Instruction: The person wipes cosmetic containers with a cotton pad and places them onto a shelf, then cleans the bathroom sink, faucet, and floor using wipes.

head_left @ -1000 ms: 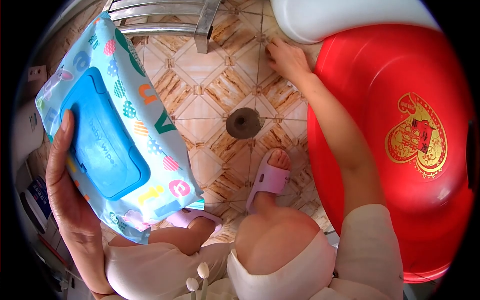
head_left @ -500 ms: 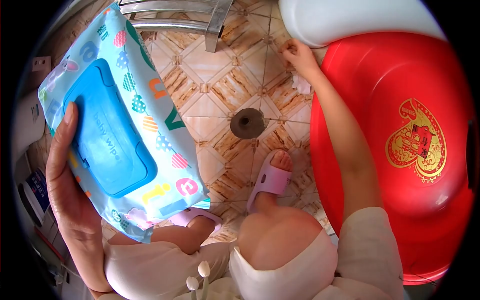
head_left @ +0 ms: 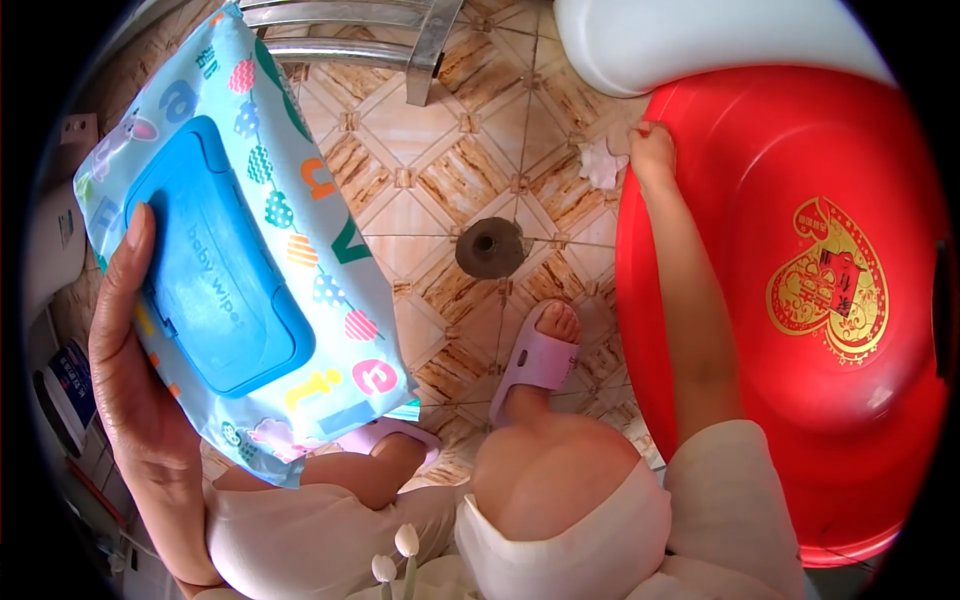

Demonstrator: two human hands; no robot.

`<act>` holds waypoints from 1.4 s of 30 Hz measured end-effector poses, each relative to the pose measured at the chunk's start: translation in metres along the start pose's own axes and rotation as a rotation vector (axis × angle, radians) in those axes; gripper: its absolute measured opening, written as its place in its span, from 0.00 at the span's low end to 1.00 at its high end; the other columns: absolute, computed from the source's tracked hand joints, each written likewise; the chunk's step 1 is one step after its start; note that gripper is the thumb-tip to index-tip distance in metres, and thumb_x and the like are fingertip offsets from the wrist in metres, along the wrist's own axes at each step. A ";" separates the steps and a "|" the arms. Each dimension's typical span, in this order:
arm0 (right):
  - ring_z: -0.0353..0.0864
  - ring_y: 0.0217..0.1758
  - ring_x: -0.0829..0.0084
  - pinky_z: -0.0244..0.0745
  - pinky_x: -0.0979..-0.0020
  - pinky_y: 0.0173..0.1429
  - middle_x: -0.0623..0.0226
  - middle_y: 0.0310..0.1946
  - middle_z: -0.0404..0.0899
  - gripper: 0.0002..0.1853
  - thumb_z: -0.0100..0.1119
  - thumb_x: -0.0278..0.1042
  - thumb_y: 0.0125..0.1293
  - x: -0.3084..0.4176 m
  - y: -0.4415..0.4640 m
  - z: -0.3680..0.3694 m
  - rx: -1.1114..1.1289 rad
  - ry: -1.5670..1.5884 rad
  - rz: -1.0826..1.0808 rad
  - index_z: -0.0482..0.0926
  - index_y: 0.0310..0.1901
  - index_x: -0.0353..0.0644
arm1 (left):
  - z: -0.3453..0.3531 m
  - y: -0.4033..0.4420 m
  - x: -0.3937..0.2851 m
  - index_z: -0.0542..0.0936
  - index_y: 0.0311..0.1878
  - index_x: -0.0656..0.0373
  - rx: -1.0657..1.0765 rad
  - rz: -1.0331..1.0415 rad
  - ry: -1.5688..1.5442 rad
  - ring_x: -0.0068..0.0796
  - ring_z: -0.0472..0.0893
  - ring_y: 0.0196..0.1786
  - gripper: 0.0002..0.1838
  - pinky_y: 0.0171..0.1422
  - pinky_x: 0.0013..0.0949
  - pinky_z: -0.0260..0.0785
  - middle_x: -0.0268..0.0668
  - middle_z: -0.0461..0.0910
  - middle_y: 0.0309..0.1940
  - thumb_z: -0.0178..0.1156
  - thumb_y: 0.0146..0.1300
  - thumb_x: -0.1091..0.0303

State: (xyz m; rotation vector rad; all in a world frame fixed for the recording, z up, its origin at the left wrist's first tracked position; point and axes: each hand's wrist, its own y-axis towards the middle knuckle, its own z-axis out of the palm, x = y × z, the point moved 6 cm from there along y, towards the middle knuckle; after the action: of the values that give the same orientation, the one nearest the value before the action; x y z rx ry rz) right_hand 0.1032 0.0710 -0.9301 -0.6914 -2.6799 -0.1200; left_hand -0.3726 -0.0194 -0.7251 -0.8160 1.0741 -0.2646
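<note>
My left hand (head_left: 150, 370) grips a light-blue pack of baby wipes (head_left: 290, 200) along its lower left side. The thumb lies on the edge of its blue plastic lid (head_left: 225, 270), which is closed. My right hand (head_left: 653, 152) has curled fingers and is over the left rim of a big red basin (head_left: 760, 140). Whether it holds anything small, or touches the rim, I cannot tell. Just left of those fingers, a crumpled whitish tissue-like scrap (head_left: 601, 165) appears to lie on the floor.
A round floor drain (head_left: 489, 248) sits in the patterned tiles (head_left: 415, 130). A metal rack or stool (head_left: 425, 60) stands at the top, a white rounded vessel (head_left: 700, 40) behind the basin. My feet wear pink slippers (head_left: 540, 360). A white and blue package (head_left: 70, 385) is at far left.
My right hand has moved right and slightly down, from above the floor to the basin's rim. The scrap is now more exposed. My left hand and the wipes pack stay nearly still.
</note>
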 end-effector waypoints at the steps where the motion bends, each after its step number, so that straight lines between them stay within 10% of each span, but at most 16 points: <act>1: 0.79 0.37 0.68 0.72 0.70 0.43 0.57 0.34 0.81 0.14 0.55 0.32 0.58 0.001 -0.002 -0.004 -0.001 -0.001 -0.001 0.76 0.44 0.35 | 0.000 0.000 0.000 0.73 0.55 0.61 0.001 0.000 -0.001 0.29 0.80 0.45 0.23 0.51 0.35 0.74 0.41 0.79 0.46 0.63 0.57 0.63; 7: 0.81 0.38 0.59 0.72 0.66 0.44 0.56 0.30 0.81 0.11 0.56 0.34 0.58 0.000 -0.005 0.004 0.103 0.069 -0.008 0.79 0.41 0.41 | -0.001 0.000 0.000 0.73 0.54 0.61 0.006 0.002 0.003 0.29 0.80 0.45 0.23 0.51 0.34 0.74 0.41 0.79 0.46 0.62 0.57 0.63; 11: 0.77 0.39 0.51 0.71 0.58 0.41 0.51 0.33 0.78 0.07 0.56 0.34 0.58 0.046 -0.048 0.028 0.240 -0.097 -0.588 0.79 0.38 0.44 | -0.003 -0.001 0.001 0.73 0.54 0.61 -0.019 0.029 0.019 0.29 0.80 0.45 0.22 0.52 0.34 0.74 0.41 0.79 0.46 0.62 0.58 0.63; 19: 0.81 0.38 0.60 0.74 0.61 0.42 0.60 0.33 0.82 0.13 0.56 0.41 0.58 0.020 -0.008 -0.002 0.015 -0.155 -0.068 0.79 0.43 0.48 | -0.002 -0.003 0.000 0.74 0.53 0.60 -0.029 0.002 -0.017 0.28 0.80 0.45 0.21 0.52 0.34 0.74 0.40 0.79 0.46 0.62 0.58 0.63; 34: 0.80 0.47 0.58 0.75 0.60 0.47 0.49 0.40 0.80 0.13 0.54 0.35 0.55 0.017 0.055 0.008 0.016 -0.445 0.128 0.80 0.39 0.39 | 0.003 0.000 0.003 0.72 0.55 0.61 -0.003 -0.006 0.051 0.29 0.80 0.45 0.25 0.52 0.34 0.74 0.40 0.79 0.46 0.63 0.57 0.61; 42: 0.81 0.27 0.73 0.73 0.68 0.30 0.60 0.24 0.81 0.05 0.56 0.29 0.57 0.022 0.020 0.026 0.040 -0.189 -0.319 0.80 0.33 0.40 | -0.003 0.002 0.002 0.73 0.54 0.61 0.023 -0.009 -0.010 0.29 0.80 0.45 0.23 0.52 0.35 0.74 0.40 0.79 0.45 0.63 0.57 0.62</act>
State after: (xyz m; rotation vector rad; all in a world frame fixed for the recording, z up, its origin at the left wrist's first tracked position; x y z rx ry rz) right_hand 0.0868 0.1030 -0.9467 -0.2685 -2.9474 -0.0861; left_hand -0.3745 -0.0206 -0.7281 -0.8014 1.0563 -0.2794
